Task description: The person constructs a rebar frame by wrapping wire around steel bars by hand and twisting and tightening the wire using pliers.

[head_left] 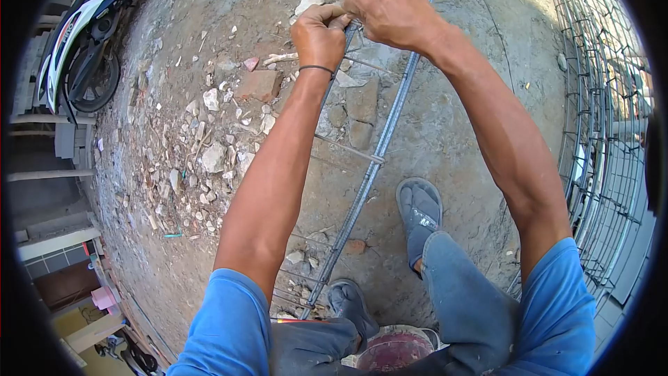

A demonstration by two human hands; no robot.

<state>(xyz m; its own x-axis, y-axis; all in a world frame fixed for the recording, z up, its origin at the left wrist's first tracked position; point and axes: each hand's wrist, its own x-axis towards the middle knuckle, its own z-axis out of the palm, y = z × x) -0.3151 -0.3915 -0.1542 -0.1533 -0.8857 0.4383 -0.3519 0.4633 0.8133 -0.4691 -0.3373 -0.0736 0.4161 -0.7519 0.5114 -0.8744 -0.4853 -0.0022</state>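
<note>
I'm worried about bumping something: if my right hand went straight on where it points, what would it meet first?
Likely your left hand, just ahead of your right hand, though depth between them is hard to judge.

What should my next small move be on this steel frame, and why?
I'd probably steady the left hand and make one gentle turn with the right hand: both look closed and nearly together at the steel frame. Whatever sits between them is too small to make out, so going slowly seems wise.
</note>
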